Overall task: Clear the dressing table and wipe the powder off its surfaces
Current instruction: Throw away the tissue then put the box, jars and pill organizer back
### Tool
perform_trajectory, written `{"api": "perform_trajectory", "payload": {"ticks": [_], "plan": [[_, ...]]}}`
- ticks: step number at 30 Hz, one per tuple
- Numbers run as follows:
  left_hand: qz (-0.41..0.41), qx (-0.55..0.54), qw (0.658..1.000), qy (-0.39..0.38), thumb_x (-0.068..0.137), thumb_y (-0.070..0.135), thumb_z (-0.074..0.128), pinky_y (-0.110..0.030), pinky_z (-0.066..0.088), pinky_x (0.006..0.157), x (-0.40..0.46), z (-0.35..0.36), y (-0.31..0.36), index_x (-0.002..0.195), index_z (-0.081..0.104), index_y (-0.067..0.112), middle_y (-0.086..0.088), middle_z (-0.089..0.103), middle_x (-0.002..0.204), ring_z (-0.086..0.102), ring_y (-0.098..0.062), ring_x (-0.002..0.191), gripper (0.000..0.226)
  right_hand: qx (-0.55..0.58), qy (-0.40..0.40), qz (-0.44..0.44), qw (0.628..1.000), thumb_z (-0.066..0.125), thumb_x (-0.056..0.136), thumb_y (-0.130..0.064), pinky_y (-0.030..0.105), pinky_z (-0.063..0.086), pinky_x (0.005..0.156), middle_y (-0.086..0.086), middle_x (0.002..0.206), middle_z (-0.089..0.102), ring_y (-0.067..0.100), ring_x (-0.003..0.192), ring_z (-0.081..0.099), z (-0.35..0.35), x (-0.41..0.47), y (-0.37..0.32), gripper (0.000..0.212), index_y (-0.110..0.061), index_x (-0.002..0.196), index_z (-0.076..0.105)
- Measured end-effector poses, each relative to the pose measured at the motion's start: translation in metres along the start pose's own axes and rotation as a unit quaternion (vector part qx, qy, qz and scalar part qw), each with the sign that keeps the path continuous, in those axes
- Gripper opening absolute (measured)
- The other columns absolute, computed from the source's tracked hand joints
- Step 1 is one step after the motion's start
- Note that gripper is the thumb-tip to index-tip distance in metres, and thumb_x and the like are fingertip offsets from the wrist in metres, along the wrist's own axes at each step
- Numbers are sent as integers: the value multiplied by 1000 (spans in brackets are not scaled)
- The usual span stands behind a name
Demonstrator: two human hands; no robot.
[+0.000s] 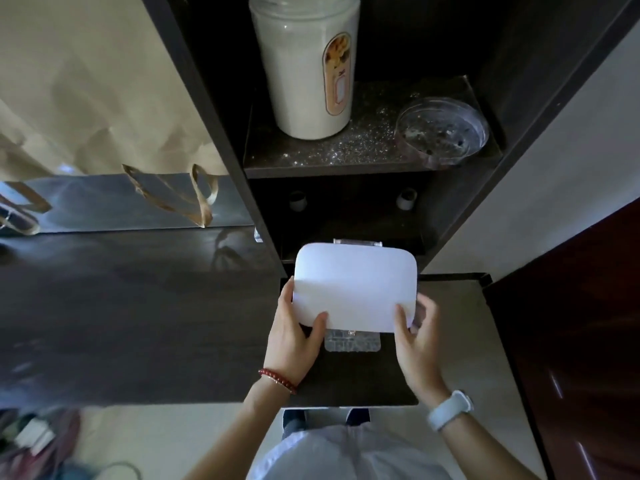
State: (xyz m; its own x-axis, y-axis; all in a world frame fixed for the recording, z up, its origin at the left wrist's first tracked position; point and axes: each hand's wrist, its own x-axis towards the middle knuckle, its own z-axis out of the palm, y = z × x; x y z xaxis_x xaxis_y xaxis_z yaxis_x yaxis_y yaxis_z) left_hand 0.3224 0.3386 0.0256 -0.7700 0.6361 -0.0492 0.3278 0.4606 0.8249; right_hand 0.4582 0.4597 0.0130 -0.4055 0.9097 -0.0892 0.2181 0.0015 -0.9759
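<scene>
A white rounded-rectangle box [355, 282] with a clear latch part [351, 341] below its near edge is held over the dark dressing table [138, 317], in front of the lower shelf opening. My left hand [294, 337] grips its left near corner, thumb on top. My right hand [415, 337] grips its right near corner. On the upper shelf [311, 161], dusted with pale specks of powder, stand a tall white canister [308, 71] and a clear round dish [443, 131].
A mirror [104, 202] at the left reflects a paper bag with handles. Dark shelf uprights [214, 133] frame the compartments. Two small white knobs [406, 199] sit inside the lower compartment. A dark red door panel [581, 323] stands at the right. Clutter lies on the floor at bottom left.
</scene>
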Motion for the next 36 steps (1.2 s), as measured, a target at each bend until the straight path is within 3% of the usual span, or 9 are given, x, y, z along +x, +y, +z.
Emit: {"api": "perform_trajectory", "payload": {"ticks": [4, 7, 9, 15, 20, 24, 28, 32, 36], "plan": [[-40, 10, 999, 11, 80, 18, 66, -41, 52, 83, -31, -26, -28, 134, 26, 13, -7, 47, 130, 54, -24, 108, 67, 24, -44, 26, 998, 57, 81, -29, 9, 48, 83, -2, 118, 57, 5, 106, 58, 14, -35, 13, 45, -26, 123, 42], [-64, 0, 998, 24, 79, 16, 67, -36, 51, 81, -44, -50, -49, 131, 29, 16, -3, 49, 129, 56, -24, 106, 65, 0, -70, 30, 997, 58, 85, -15, 6, 48, 80, 2, 119, 55, 6, 106, 57, 37, -57, 18, 43, -27, 123, 42], [-72, -9, 997, 27, 78, 15, 67, -32, 49, 81, -48, -70, -65, 131, 31, 17, -2, 50, 128, 56, -22, 106, 64, -18, -76, 28, 997, 58, 86, -9, 6, 49, 76, 6, 119, 53, 12, 104, 57, 59, -70, 19, 44, -18, 126, 42], [-93, -23, 994, 59, 79, 14, 66, -36, 50, 84, -41, -151, -133, 131, 30, 19, 6, 49, 123, 56, -20, 104, 64, -48, -92, 19, 994, 57, 87, -11, 27, 47, 89, 6, 124, 50, 14, 112, 52, 164, -108, 8, 46, -13, 130, 39], [-109, -26, 992, 60, 79, 16, 65, -37, 50, 81, -31, -243, -211, 128, 33, 23, 14, 49, 113, 57, -17, 96, 59, -89, -82, 33, 992, 57, 87, -14, 25, 46, 85, -1, 118, 45, 8, 105, 48, 277, -148, -6, 43, -12, 128, 43], [-131, -14, 990, 55, 78, 19, 65, -34, 49, 76, -14, -301, -258, 125, 34, 29, 14, 51, 109, 57, -19, 91, 57, -129, -80, 44, 987, 55, 89, -12, 34, 46, 93, 10, 121, 47, 17, 108, 49, 354, -167, -22, 41, -7, 128, 43], [-154, -25, 986, 55, 76, 26, 63, -31, 43, 71, 10, -343, -285, 120, 37, 31, 15, 53, 100, 56, -21, 87, 51, -150, -82, 41, 984, 53, 90, -14, 23, 42, 87, 13, 126, 47, 24, 113, 52, 409, -169, -39, 41, -6, 129, 42], [-180, -28, 982, 44, 73, 33, 54, -30, 39, 71, 32, -361, -299, 124, 36, 24, 7, 53, 97, 55, -27, 86, 55, -164, -101, 56, 980, 50, 91, -13, 19, 36, 91, 13, 132, 42, 24, 119, 48, 442, -161, -48, 41, -7, 130, 40], [-201, -8, 979, 32, 80, 29, 54, -32, 39, 71, 50, -366, -311, 130, 30, 26, -5, 60, 110, 57, -36, 93, 55, -171, -107, 62, 977, 49, 92, -14, 15, 33, 91, 12, 134, 40, 23, 121, 46, 461, -157, -49, 41, -9, 132, 38]]}}
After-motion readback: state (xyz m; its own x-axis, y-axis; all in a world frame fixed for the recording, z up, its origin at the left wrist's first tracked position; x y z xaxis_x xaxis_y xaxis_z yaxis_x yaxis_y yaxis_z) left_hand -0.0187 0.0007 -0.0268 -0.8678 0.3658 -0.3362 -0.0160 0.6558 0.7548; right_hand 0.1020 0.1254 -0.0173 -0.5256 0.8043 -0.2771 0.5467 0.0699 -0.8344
